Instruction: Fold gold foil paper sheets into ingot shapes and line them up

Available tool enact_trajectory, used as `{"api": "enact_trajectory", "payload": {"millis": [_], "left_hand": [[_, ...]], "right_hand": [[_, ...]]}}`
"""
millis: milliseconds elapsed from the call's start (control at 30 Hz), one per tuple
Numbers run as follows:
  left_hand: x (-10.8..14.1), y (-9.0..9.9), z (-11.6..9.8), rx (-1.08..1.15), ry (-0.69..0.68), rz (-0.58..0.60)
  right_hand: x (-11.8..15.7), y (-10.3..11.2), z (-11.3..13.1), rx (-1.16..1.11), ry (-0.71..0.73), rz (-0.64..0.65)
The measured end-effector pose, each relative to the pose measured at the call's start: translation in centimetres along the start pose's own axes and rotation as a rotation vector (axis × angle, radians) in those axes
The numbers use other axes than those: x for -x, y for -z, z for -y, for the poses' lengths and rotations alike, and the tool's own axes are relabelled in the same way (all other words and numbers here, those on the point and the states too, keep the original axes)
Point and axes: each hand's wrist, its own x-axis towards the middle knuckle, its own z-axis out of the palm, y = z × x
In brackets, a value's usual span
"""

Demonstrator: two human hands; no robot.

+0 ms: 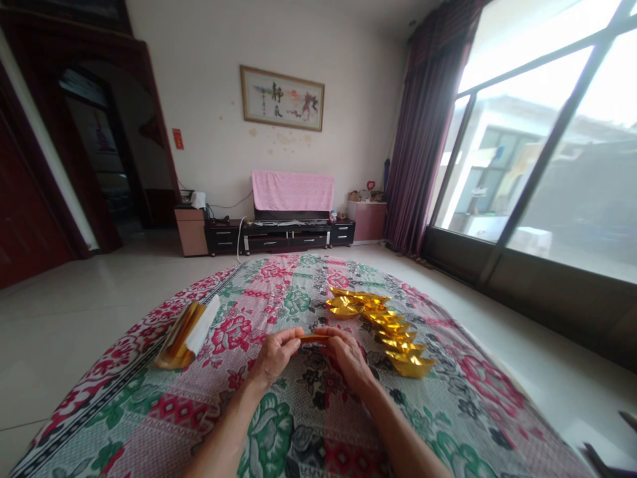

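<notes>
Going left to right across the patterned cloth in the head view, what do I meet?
The stack of gold and white paper, then the left hand, the small gold piece held between the hands, the right hand, and the foremost folded gold piece.

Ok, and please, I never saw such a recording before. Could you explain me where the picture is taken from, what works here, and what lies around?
No robot here: a person works with two bare hands. The single picture comes from a camera worn on the head, looking forward and down.

The left hand and right hand hold a narrow gold strip between them, by its ends. Below is a flowered cloth. On it, to the right, lie shiny gold boat-like shapes; to the left, a bundle of gold and white sheets.
</notes>
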Motion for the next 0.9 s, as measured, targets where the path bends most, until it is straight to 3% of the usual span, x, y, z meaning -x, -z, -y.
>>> {"api": "enact_trajectory", "payload": {"millis": [200, 500, 900], "left_hand": [[-0.1, -0.1, 0.0, 0.003, 0.042, -0.012], [0.0, -0.4, -0.9, 0.196, 0.179, -0.084], [-0.2, -0.4, -0.4, 0.174, 0.162, -0.084]], "right_hand": [[0.0, -0.1, 0.0, 0.021, 0.012, 0.001], [0.3, -0.3, 0.5, 0.027, -0.021, 0.012], [0.5, -0.4, 0.9, 0.022, -0.035, 0.029]]}}
